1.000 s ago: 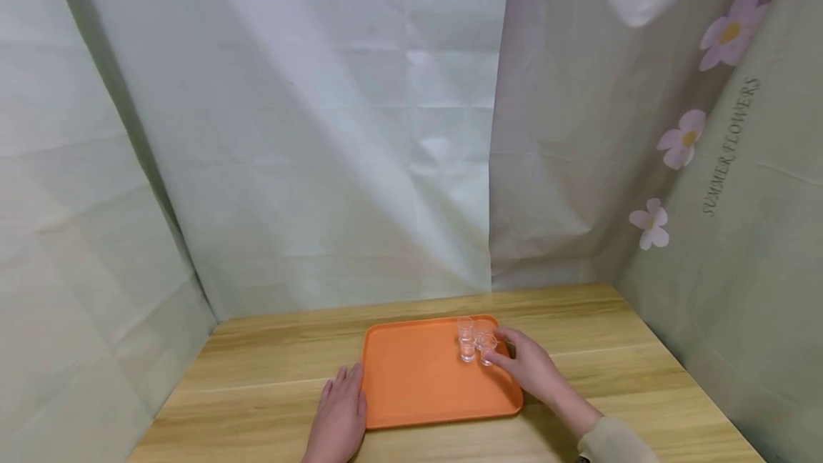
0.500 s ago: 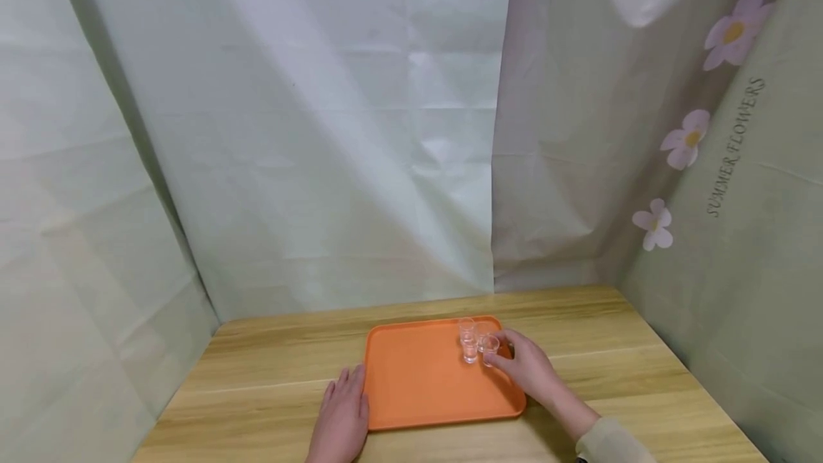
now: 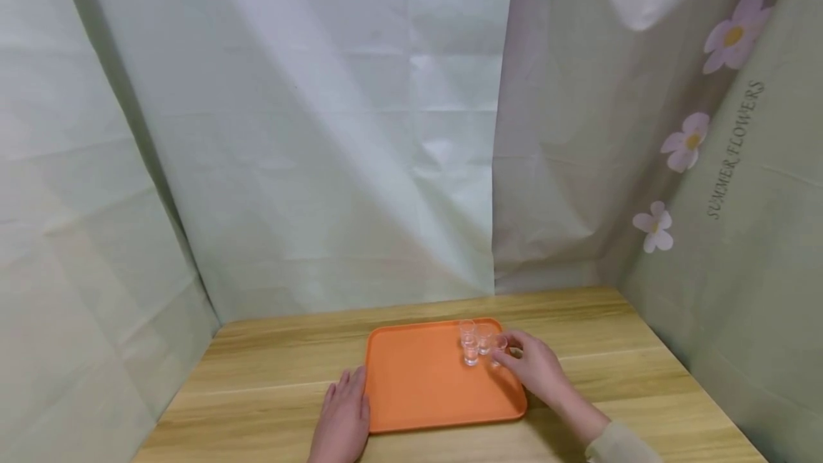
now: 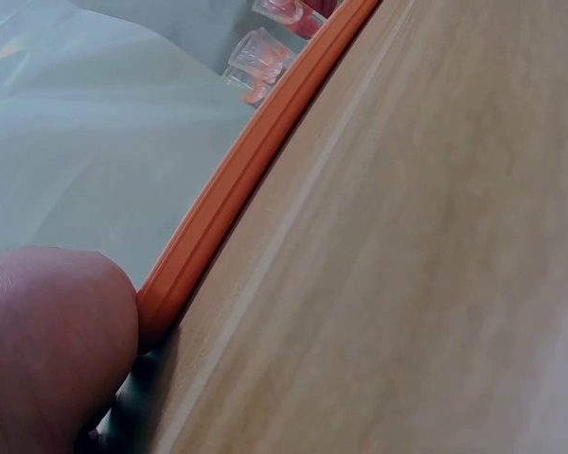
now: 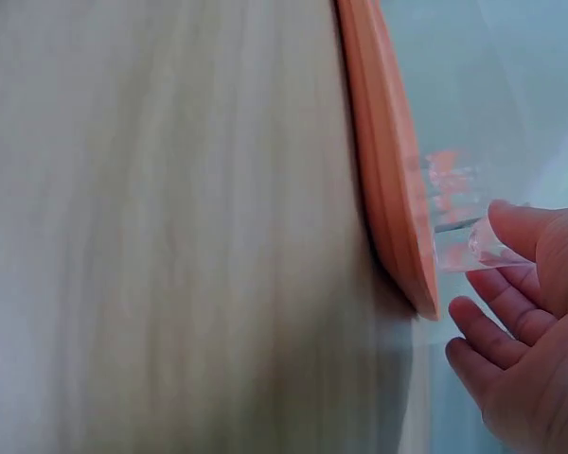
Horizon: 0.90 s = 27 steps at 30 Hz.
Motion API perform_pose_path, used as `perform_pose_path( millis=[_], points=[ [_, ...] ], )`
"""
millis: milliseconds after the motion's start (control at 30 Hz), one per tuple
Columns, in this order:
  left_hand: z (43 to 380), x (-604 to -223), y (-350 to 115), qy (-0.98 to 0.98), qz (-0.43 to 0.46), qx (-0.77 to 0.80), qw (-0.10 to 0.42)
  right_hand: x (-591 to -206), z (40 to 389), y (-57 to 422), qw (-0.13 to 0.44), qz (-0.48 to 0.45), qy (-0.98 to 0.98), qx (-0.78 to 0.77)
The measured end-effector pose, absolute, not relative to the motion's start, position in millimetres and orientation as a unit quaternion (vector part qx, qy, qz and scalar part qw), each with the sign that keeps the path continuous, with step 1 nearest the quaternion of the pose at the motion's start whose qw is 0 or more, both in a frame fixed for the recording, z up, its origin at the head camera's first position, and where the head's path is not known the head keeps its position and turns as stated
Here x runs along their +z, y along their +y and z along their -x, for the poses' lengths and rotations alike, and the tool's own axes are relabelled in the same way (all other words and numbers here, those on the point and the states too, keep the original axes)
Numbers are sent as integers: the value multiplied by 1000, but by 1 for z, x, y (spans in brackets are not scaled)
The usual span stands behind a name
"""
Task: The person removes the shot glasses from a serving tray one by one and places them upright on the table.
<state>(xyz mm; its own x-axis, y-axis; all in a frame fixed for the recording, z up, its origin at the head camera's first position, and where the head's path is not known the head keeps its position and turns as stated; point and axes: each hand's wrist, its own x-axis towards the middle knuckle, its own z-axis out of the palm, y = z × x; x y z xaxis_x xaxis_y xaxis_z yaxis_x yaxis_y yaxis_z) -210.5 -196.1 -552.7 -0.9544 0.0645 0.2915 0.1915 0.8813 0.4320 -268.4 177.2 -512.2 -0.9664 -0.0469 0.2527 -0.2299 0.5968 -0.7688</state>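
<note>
An orange tray lies on the wooden table, with several small clear shot glasses upright near its far right corner. Between thumb and fingers my right hand pinches one shot glass at the right of the group; in the right wrist view this glass shows under the thumb. Close to it stand a front glass and a back glass. My left hand lies flat at the tray's left edge, its fingers straight. In the left wrist view a fingertip or thumb meets the tray's rim.
The wooden table extends around the tray on all sides. Pale green sheets hang behind and at both sides, the right one printed with flowers and lettering.
My right hand has shifted slightly right with the pinched glass, so a gap now shows between it and the other glasses. The left hand stays at the tray's edge.
</note>
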Motion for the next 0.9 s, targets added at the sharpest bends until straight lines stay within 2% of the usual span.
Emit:
perform_pose_path(
  millis=[233,467,633,900],
  points=[
    [210,-551,-196,-959,69,-235,140,-504,269,195,111,-69,-884,448],
    [211,-555,-196,-955,77,-227,174,-499,275,218,101,-56,-882,457],
    [210,-553,-195,-958,68,-230,157,-499,279,235,105,-49,-888,445],
    [210,-553,-194,-957,70,-232,160,-503,283,261,110,-41,-897,425]
  ],
)
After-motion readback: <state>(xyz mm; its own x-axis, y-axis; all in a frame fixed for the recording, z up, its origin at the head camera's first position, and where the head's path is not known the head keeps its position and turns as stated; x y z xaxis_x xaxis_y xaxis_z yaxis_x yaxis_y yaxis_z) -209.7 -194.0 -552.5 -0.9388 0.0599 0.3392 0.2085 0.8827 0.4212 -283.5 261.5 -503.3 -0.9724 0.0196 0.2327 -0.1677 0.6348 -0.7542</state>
